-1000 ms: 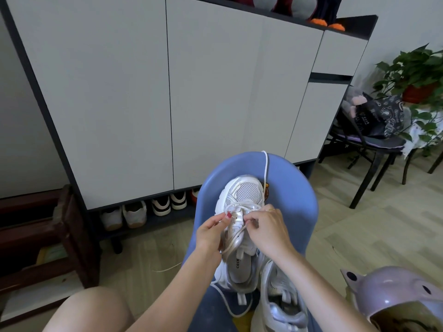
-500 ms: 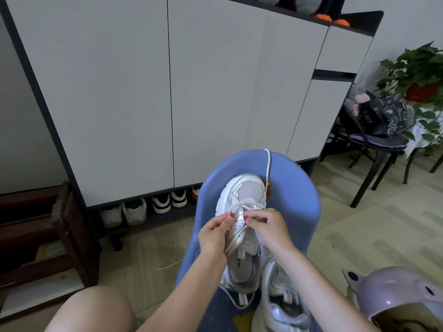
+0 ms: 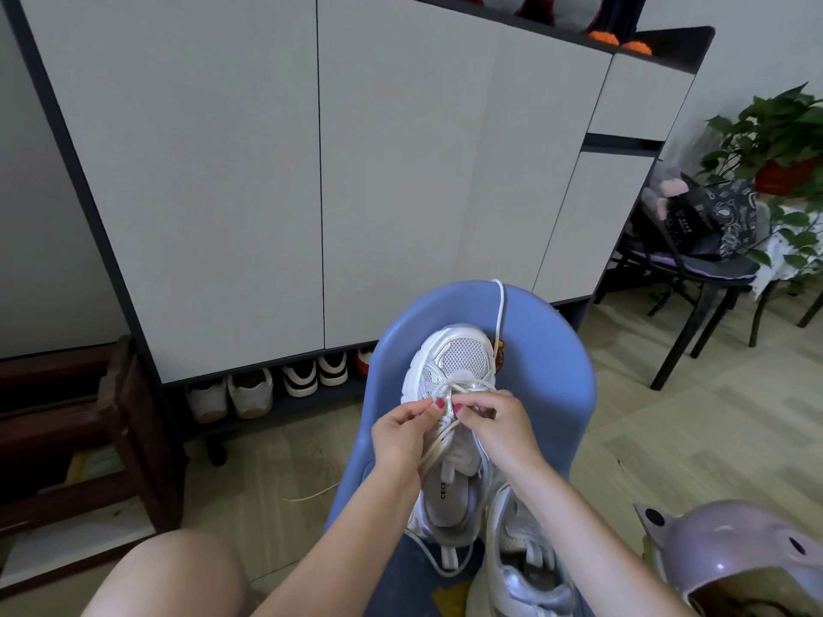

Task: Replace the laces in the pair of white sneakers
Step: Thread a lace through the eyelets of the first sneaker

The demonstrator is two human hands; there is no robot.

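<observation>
A white mesh sneaker (image 3: 454, 362) lies toe-away on a blue plastic chair (image 3: 547, 385). My left hand (image 3: 401, 434) pinches a white lace (image 3: 438, 443) at the eyelets near the toe. My right hand (image 3: 499, 425) pinches the lace on the other side, thumb to thumb with the left. One lace end (image 3: 499, 313) runs up over the chair's back edge. The second white sneaker (image 3: 521, 567) lies beside it at the near right, partly under my right forearm.
A tall grey shoe cabinet (image 3: 311, 171) stands behind the chair, with shoes (image 3: 249, 391) on its bottom shelf. A purple helmet (image 3: 735, 554) sits at the lower right. A black chair with a bag (image 3: 703, 229) and a potted plant (image 3: 784, 140) are at the right. My knee (image 3: 169, 572) is at the lower left.
Both hands have slid a little toward the sneaker's toe along the lacing, still pinching the lace. The sneaker has stayed in place.
</observation>
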